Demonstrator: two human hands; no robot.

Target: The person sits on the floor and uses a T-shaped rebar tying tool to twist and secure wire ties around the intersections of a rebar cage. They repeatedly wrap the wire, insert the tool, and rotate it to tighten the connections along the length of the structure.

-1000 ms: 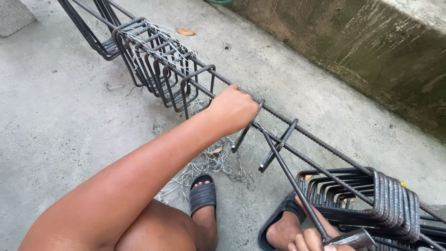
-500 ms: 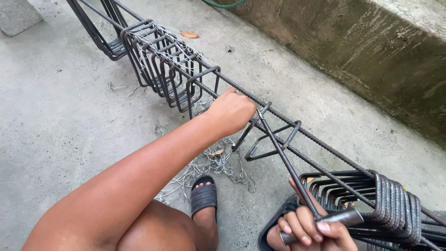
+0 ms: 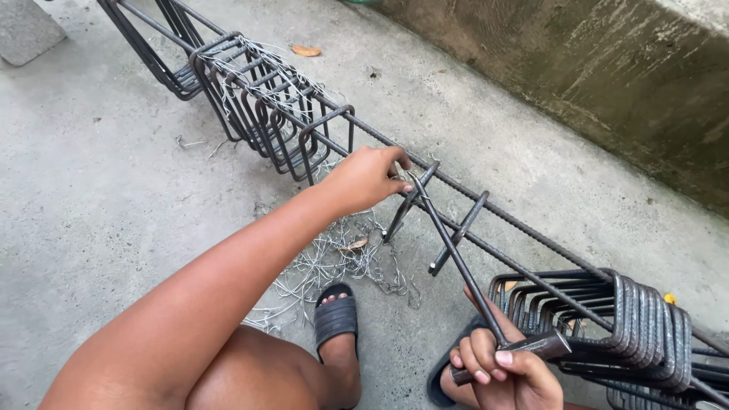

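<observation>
My left hand (image 3: 364,178) pinches the tie point on the long rebar (image 3: 493,209) at 12 o'clock to steady the stirrup (image 3: 410,201), right hand (image 3: 505,372) at 5 o'clock fisted on the hook tool (image 3: 463,266) whose tip reaches that joint.

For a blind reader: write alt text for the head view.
A person's left hand grips a stirrup on long steel bars, while the right hand holds a hooked tying tool reaching there. Loose wire litters the concrete floor.
</observation>
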